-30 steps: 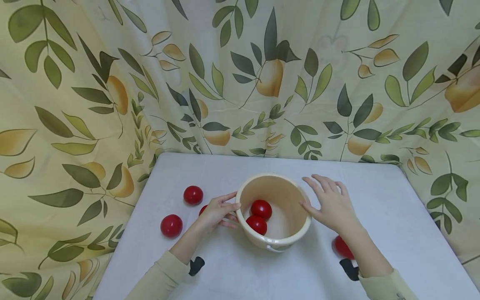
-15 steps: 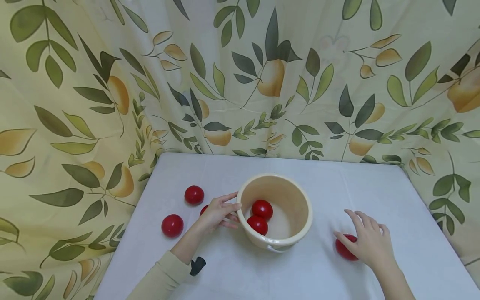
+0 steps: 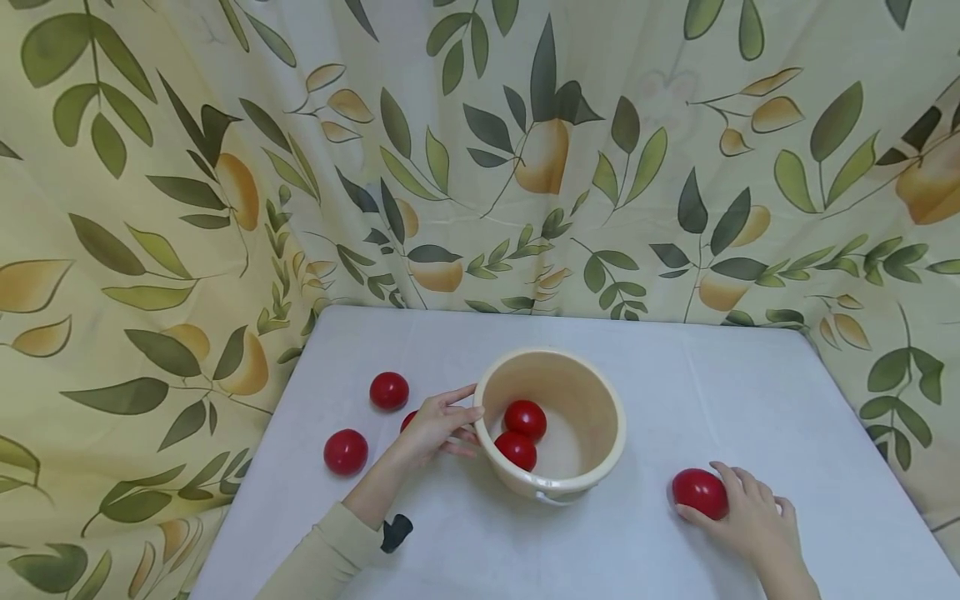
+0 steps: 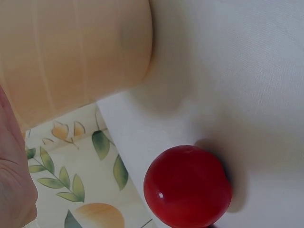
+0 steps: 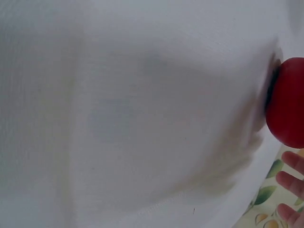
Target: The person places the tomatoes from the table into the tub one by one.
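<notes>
A cream bucket [image 3: 607, 454] stands on the white table, tilted slightly toward the camera. Two red tomato-like balls [image 3: 525, 419] lie inside it, against its left side. My left hand [image 3: 435, 429] holds the bucket's left rim, thumb on the rim and fingers along the outer wall. At the right, my right hand [image 3: 757, 517] grips another red tomato-like ball [image 3: 697, 492], thumb on the near side and index finger over the far side. In the right wrist view this ball [image 5: 289, 104] shows at the edge, with several fingertips beside it. Its contact with the table cannot be told.
Two more red balls, one far [image 3: 389, 391] and one nearer [image 3: 346, 452], lie left of the bucket. Another ball [image 3: 407, 419] is half hidden behind my left hand. A leaf-and-fruit patterned curtain [image 3: 480, 167] hangs behind the white table [image 3: 600, 558].
My right hand has moved from the bucket's right rim down and right to the red ball, and its fingers have come round it. My left hand and the bucket stay put.
</notes>
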`<state>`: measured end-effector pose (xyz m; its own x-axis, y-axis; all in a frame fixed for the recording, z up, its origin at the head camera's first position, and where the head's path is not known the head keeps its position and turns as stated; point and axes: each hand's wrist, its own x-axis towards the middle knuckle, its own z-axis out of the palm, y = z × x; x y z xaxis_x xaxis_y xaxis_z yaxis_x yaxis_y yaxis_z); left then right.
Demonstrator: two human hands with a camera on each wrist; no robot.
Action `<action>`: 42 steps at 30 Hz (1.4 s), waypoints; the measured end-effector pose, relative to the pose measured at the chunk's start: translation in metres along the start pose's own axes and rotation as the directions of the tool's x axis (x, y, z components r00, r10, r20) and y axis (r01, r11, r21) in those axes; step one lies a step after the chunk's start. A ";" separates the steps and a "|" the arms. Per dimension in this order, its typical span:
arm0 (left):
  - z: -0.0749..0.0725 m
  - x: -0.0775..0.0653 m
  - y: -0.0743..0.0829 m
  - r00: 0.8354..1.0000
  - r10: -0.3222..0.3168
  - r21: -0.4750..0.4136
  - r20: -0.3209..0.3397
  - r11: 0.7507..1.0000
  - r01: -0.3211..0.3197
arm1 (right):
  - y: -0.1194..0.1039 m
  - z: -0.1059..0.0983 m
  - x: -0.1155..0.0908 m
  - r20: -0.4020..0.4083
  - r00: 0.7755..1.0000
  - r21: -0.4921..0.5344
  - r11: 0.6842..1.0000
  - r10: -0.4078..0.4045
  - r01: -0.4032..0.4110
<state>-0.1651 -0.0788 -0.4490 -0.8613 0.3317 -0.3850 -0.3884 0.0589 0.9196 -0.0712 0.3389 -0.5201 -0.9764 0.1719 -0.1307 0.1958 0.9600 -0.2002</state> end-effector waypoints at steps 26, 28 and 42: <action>-0.001 0.001 -0.001 1.000 -0.002 -0.007 0.001 1.000 0.002 | -0.004 -0.003 0.008 -0.169 0.969 -0.052 0.984 -0.178 0.171; -0.001 0.000 -0.001 1.000 -0.005 -0.005 -0.002 1.000 0.005 | -0.010 -0.015 0.013 -0.196 0.957 -0.070 0.976 -0.215 0.205; -0.001 0.000 -0.001 1.000 -0.007 -0.006 -0.005 1.000 0.007 | -0.076 -0.099 0.044 -0.304 0.819 -0.214 0.872 -0.487 0.439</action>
<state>-0.1651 -0.0798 -0.4495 -0.8603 0.3268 -0.3914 -0.3960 0.0551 0.9166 -0.1383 0.2959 -0.4143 -0.9227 -0.2595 0.2852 -0.2775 0.9604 -0.0241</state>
